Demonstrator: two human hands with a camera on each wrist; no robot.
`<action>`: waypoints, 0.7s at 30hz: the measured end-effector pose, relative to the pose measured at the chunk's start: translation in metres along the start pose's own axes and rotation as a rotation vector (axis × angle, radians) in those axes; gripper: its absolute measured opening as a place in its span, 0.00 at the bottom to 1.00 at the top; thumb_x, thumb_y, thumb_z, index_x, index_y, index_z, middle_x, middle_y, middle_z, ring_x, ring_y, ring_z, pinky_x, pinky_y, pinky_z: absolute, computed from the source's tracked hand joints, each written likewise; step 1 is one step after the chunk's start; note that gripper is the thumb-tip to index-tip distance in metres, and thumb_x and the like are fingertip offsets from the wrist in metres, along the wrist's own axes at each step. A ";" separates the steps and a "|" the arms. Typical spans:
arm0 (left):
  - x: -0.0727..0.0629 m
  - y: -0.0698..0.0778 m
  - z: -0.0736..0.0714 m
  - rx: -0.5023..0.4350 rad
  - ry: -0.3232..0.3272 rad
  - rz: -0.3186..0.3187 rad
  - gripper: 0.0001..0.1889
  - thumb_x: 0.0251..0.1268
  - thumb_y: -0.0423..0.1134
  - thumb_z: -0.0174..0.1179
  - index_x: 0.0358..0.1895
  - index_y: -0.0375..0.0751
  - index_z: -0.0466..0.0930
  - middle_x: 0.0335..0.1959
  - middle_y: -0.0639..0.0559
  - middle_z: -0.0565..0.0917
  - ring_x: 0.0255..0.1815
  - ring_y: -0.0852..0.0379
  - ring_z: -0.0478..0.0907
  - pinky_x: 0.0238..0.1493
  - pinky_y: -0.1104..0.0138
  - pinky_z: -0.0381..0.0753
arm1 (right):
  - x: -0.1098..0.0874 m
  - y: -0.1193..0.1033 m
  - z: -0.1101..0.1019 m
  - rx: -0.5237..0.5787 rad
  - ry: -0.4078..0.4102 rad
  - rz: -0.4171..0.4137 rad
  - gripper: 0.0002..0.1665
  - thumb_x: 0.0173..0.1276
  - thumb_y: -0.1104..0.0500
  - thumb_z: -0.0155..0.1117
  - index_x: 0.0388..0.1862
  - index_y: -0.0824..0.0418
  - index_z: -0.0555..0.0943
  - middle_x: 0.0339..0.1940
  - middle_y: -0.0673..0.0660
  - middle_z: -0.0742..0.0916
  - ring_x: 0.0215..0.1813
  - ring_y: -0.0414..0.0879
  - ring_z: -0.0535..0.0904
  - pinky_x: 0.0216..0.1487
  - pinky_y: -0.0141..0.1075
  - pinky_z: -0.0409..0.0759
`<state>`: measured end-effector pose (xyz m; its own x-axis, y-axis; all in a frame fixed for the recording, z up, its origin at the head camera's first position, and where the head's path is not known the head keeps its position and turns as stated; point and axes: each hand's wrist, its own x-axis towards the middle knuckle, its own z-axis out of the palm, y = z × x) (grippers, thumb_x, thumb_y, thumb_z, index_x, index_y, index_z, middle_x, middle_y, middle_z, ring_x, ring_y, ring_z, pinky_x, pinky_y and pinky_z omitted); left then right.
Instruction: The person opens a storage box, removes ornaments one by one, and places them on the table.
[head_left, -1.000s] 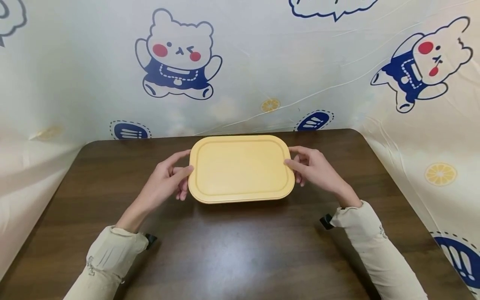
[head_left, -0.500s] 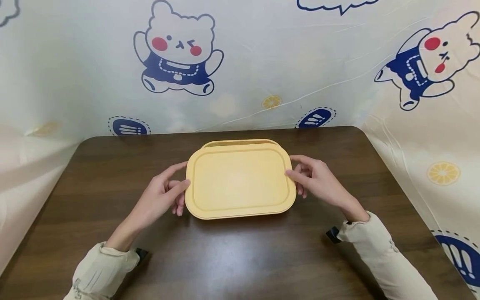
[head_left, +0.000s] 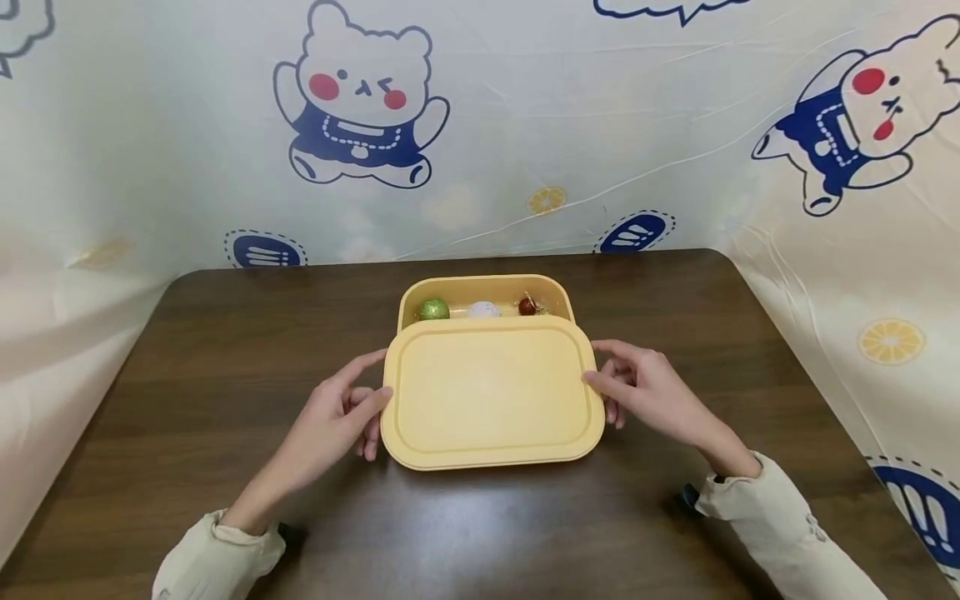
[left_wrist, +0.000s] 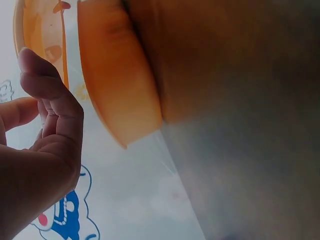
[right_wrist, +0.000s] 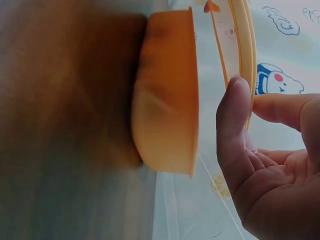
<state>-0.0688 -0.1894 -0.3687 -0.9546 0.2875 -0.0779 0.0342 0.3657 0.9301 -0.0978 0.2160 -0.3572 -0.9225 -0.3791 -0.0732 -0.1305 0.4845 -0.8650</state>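
Both my hands hold a pale yellow rounded rectangular lid [head_left: 492, 392], one at each short end. My left hand [head_left: 322, 425] pinches its left edge between thumb and fingers. At the right edge my right hand [head_left: 656, 396] does the same. Behind and partly under the lid stands a yellow box [head_left: 480, 283] on the table. In its uncovered back part are a glittery green ball [head_left: 433, 310], a white ball [head_left: 483, 309] and a small dark red ornament [head_left: 528, 306]. The lid hides the rest. The right wrist view shows the lid raised clear of the box's rim [right_wrist: 192, 95].
The dark wooden table [head_left: 225, 367] reaches around the box on every side. A pale cloth [head_left: 495, 108] printed with cartoon bears hangs close behind the table's back edge and along the right side.
Both hands have drawn the lid off the box toward me. The box's back part and the balls inside have come into sight. The box seems to have stayed in place.
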 end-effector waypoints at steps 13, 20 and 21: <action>-0.034 -0.007 0.008 0.069 -0.044 -0.028 0.28 0.75 0.46 0.57 0.74 0.50 0.61 0.16 0.50 0.77 0.12 0.51 0.77 0.15 0.60 0.77 | -0.029 0.012 0.025 0.048 -0.094 0.013 0.32 0.73 0.53 0.64 0.69 0.67 0.68 0.25 0.54 0.84 0.20 0.49 0.82 0.24 0.45 0.84; -0.044 -0.010 0.012 0.092 -0.125 -0.009 0.31 0.74 0.47 0.59 0.75 0.48 0.59 0.18 0.52 0.80 0.15 0.53 0.79 0.16 0.61 0.79 | -0.044 0.021 0.031 0.074 -0.118 0.024 0.34 0.73 0.55 0.64 0.70 0.70 0.65 0.27 0.55 0.85 0.21 0.49 0.84 0.25 0.45 0.85; -0.046 -0.011 0.012 0.095 -0.138 -0.005 0.31 0.74 0.46 0.58 0.75 0.47 0.58 0.19 0.52 0.80 0.15 0.53 0.79 0.16 0.61 0.79 | -0.046 0.022 0.032 0.076 -0.123 0.026 0.34 0.73 0.55 0.64 0.70 0.70 0.65 0.27 0.55 0.85 0.21 0.49 0.83 0.25 0.45 0.84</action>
<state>-0.0216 -0.1958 -0.3795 -0.9053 0.4019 -0.1374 0.0634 0.4477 0.8919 -0.0469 0.2191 -0.3887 -0.8730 -0.4633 -0.1523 -0.0751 0.4364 -0.8966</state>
